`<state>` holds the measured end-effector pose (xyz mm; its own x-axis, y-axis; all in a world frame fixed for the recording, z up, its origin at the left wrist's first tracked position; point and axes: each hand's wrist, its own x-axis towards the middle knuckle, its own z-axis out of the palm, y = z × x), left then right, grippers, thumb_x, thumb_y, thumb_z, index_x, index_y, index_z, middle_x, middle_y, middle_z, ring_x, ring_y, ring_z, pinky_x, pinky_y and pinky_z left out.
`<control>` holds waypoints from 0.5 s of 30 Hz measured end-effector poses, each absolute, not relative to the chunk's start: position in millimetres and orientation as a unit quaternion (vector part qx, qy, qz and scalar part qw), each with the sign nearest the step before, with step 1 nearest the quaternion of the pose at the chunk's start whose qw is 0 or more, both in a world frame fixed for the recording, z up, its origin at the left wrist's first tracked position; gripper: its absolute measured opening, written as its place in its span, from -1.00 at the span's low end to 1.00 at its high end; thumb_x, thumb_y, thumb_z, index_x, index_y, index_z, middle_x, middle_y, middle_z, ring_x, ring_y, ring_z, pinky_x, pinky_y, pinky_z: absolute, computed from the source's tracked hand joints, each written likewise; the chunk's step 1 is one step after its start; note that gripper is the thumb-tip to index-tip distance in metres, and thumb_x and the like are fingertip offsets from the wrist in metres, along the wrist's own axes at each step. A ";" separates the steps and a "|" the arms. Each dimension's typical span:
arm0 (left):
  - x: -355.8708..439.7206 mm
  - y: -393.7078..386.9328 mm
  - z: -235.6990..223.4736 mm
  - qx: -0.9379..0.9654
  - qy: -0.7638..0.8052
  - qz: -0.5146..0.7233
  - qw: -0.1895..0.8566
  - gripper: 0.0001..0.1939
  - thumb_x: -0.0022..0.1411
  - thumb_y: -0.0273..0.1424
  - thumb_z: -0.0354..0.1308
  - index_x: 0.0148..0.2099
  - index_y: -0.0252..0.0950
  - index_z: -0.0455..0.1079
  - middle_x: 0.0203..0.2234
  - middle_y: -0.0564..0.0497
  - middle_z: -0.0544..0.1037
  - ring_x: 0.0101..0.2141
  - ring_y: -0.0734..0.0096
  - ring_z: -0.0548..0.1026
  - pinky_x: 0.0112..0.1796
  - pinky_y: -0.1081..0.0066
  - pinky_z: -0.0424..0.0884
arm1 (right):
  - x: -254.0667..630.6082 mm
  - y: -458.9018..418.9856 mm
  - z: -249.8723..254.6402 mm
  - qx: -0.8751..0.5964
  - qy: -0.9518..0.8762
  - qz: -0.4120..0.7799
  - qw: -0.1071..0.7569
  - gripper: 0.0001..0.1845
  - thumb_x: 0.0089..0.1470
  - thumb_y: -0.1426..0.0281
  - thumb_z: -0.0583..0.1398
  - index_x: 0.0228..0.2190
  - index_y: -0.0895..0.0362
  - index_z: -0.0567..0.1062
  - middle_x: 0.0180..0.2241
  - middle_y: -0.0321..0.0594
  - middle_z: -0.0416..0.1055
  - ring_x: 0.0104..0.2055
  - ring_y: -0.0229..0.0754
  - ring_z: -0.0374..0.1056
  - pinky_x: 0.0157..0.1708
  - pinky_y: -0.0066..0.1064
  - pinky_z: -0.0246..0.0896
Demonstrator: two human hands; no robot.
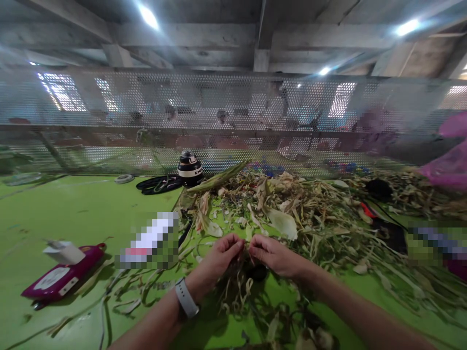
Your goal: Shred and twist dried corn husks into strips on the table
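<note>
My left hand (pixel 222 253), with a pale watch (pixel 186 297) on its wrist, is closed in a pinch in front of me. Right beside it, my right hand (pixel 273 253) pinches too, the fingertips of both nearly touching. Thin dry husk strips (pixel 239 287) hang below the fingers and seem to be held between them; their upper ends are hidden. A dark round object (pixel 258 272) shows partly under my right hand. Just beyond the hands lies a wide pale husk piece (pixel 281 222).
A heap of dried husks (pixel 310 199) spreads over the green table (pixel 98 199). At left sit a purple power box (pixel 65 277) with a white plug adapter (pixel 63 253) and a blurred-out device (pixel 153 240). A black-and-white jar (pixel 189 169) stands before a perforated metal screen (pixel 226 102).
</note>
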<state>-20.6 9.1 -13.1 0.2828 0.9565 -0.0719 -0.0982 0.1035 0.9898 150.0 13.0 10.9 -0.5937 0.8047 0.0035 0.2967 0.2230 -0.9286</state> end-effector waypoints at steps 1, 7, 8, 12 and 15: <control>-20.9 8.7 -12.8 0.524 0.421 0.425 0.606 -0.63 -0.07 -0.11 0.22 -0.51 -0.32 0.27 -0.70 0.18 0.23 -0.65 0.63 0.11 -0.60 0.53 0.00 | 151.3 12.6 14.1 -0.374 -0.754 0.482 0.244 -0.67 0.08 0.13 0.09 -0.51 0.13 0.29 -0.57 -0.38 0.25 -0.52 -0.34 0.12 -0.52 -0.51 0.05; -21.3 6.9 -10.3 0.521 0.426 0.405 0.619 -0.62 -0.10 -0.11 0.24 -0.52 -0.32 0.27 -0.73 0.19 0.23 -0.67 0.64 0.08 -0.62 0.53 -0.03 | 154.8 11.5 21.3 -0.375 -0.784 0.445 0.218 -0.71 0.08 0.20 0.10 -0.54 0.13 0.31 -0.56 -0.35 0.26 -0.50 -0.31 0.12 -0.51 -0.50 0.06; -21.6 6.9 -9.5 0.514 0.423 0.408 0.625 -0.63 -0.10 -0.12 0.24 -0.53 -0.33 0.27 -0.73 0.19 0.24 -0.67 0.64 0.09 -0.62 0.54 -0.03 | 155.1 12.0 20.2 -0.374 -0.779 0.451 0.222 -0.70 0.08 0.18 0.10 -0.54 0.13 0.31 -0.55 -0.35 0.26 -0.51 -0.32 0.12 -0.52 -0.50 0.06; -23.3 8.4 -8.4 0.444 0.421 0.408 0.677 -0.67 -0.10 -0.17 0.27 -0.50 -0.34 0.31 -0.71 0.17 0.29 -0.67 0.66 0.14 -0.62 0.57 0.01 | 155.8 14.8 12.9 -0.382 -0.715 0.528 0.253 -0.64 0.07 0.06 0.05 -0.43 0.11 0.30 -0.60 -0.39 0.21 -0.62 -0.35 0.08 -0.65 -0.53 0.00; -24.2 9.3 -10.0 0.379 0.422 0.410 0.714 -0.70 -0.15 -0.24 0.31 -0.44 -0.33 0.34 -0.67 0.15 0.34 -0.65 0.65 0.22 -0.61 0.59 0.08 | 155.2 16.0 8.7 -0.377 -0.717 0.487 0.326 -0.62 0.07 0.03 0.04 -0.41 0.10 0.28 -0.47 -0.31 0.27 -0.60 -0.36 0.14 -0.63 -0.51 0.10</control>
